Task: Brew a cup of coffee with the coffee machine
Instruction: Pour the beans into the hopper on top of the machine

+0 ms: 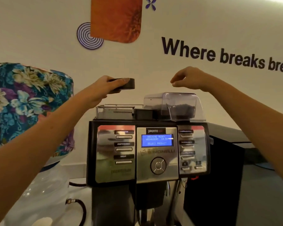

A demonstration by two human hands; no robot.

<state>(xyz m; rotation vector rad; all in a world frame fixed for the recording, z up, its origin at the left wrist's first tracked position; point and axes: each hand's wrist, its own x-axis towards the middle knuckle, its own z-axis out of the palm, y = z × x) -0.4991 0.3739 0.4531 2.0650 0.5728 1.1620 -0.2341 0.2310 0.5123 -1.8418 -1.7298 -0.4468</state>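
Head view, left to right. Floral cloth cover (31, 101) over a large bottle at far left, clear base below it. Hose (82, 209) with metal fitting runs along the counter beside it. Left hand (104, 86) raised above the machine's top left, fingers and thumb clamped on a small black lid (126, 83), held level in the air, clear of the machine. Coffee machine (147, 154) stands centre frame on the counter; blue display (157, 140) lit, text partly legible: "machine ready", "select product". Button rows either side of display. On top: wire-railed tray at left, transparent bean hopper (178, 105) at right with dark beans inside. Right hand (186, 77) hovers above the hopper, not touching it, fingers loosely curled downward, holding nothing. Black box (219, 176) just right of the machine. Wall lettering (225, 54) reads "Where breaks brew"
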